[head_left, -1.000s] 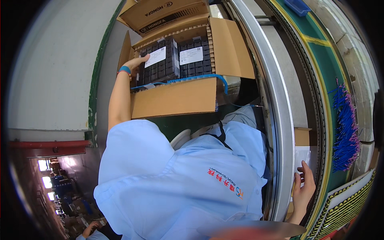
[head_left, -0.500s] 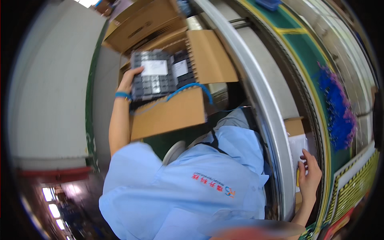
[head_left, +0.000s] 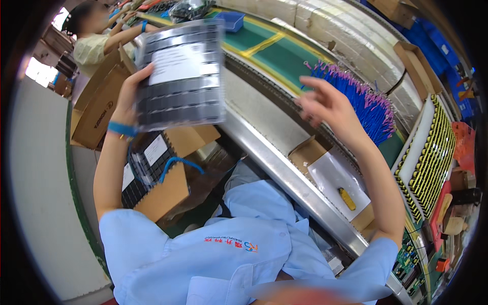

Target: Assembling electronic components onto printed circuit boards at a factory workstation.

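Observation:
Gripped at its left edge, a clear plastic-covered pack [head_left: 185,104] of black parts, with a white label, is held up by my left hand [head_left: 131,91]. A blue strap with a coiled cord is around that wrist. My right hand [head_left: 325,104] hovers over the bench edge, apart from the pack, its fingers spread and nothing in them. Nearest to it are blue wires with pink ends [head_left: 368,109] on the green belt. Below my left forearm, an open cardboard box [head_left: 165,198] holds more labelled black packs [head_left: 152,157].
A small yellow tool [head_left: 347,199] lies on a white sheet [head_left: 333,175] in a shallow carton by the metal rail [head_left: 277,157]. A blue bin [head_left: 231,21] sits on the green belt. To the right stands a board of yellow-and-black parts [head_left: 432,152]. A co-worker [head_left: 91,48] is at the far left.
My left hand has lifted the pack out of the cardboard box and up toward the belt. My right hand has risen from the carton beside the rail. The view has turned right.

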The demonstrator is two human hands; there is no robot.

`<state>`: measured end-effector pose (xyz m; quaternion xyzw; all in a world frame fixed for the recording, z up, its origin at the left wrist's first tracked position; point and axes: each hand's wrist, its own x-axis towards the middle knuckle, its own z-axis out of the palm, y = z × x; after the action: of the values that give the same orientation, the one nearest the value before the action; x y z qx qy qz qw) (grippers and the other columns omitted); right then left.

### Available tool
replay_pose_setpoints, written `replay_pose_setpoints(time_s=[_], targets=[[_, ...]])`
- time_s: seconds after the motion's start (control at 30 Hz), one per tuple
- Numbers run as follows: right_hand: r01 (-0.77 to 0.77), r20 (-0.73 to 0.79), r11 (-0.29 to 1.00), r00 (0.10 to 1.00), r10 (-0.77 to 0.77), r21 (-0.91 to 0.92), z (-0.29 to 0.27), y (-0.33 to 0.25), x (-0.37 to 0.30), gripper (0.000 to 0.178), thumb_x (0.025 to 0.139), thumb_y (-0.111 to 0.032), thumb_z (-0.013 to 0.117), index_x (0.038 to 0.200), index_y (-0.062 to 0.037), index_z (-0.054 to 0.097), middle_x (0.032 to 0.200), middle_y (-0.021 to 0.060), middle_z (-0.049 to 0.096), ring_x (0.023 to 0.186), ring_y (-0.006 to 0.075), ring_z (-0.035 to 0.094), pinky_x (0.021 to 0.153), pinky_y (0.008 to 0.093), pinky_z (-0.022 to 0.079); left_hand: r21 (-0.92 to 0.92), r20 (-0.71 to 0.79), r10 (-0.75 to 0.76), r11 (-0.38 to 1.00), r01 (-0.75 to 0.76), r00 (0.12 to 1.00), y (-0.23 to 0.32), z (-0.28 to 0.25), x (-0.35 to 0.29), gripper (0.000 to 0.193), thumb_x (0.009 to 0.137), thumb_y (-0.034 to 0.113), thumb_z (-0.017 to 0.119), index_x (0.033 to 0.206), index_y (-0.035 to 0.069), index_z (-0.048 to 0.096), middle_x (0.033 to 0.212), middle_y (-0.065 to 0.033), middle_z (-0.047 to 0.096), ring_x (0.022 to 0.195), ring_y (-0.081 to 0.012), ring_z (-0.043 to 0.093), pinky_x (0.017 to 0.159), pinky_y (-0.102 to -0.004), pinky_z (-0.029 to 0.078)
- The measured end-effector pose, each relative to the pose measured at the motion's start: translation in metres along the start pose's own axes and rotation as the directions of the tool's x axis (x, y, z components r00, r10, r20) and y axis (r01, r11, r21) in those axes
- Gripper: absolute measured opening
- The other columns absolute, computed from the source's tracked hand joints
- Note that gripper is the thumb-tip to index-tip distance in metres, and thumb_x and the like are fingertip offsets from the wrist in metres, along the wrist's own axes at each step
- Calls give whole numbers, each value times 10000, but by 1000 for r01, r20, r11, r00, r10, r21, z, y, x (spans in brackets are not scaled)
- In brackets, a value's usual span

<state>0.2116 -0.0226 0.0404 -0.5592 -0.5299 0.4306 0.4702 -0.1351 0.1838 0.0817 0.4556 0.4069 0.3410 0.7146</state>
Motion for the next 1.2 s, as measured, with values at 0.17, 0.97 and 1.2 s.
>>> replay_pose_setpoints(time_s=[0.17, 0.97, 1.2], targets=[[-98, -183, 948, 970, 158, 303, -8, 18, 75, 705, 889, -375, 635, 1400, 8, 334, 1235, 132, 565, 1038, 201, 590, 839, 314, 485, 114, 330, -76, 993, 40, 941, -3, 89, 119, 299, 836, 274, 652, 990, 18, 649, 896, -91, 688, 733, -188, 674, 683, -308, 562], [-122, -373, 992, 922, 108, -16, -70, 9, 107, 560, 835, -344, 690, 1213, 43, 546, 1133, 85, 596, 988, 130, 548, 795, 278, 443, 349, 627, 178, 806, -478, 758, -84, 171, 276, 874, 891, 555, 537, 1413, -95, 277, 1445, -214, 354, 1355, -259, 320, 1103, -321, 245], [82, -412, 995, 906, -95, -50, -62, 2, 133, 503, 824, -326, 688, 1159, 20, 542, 1027, 120, 623, 931, 187, 605, 750, 322, 518, 331, 753, 496, 284, -900, 433, -63, 152, 203, 881, 754, 414, 748, 1418, 20, 323, 1422, -195, 371, 1319, -307, 363, 1092, -390, 275]])
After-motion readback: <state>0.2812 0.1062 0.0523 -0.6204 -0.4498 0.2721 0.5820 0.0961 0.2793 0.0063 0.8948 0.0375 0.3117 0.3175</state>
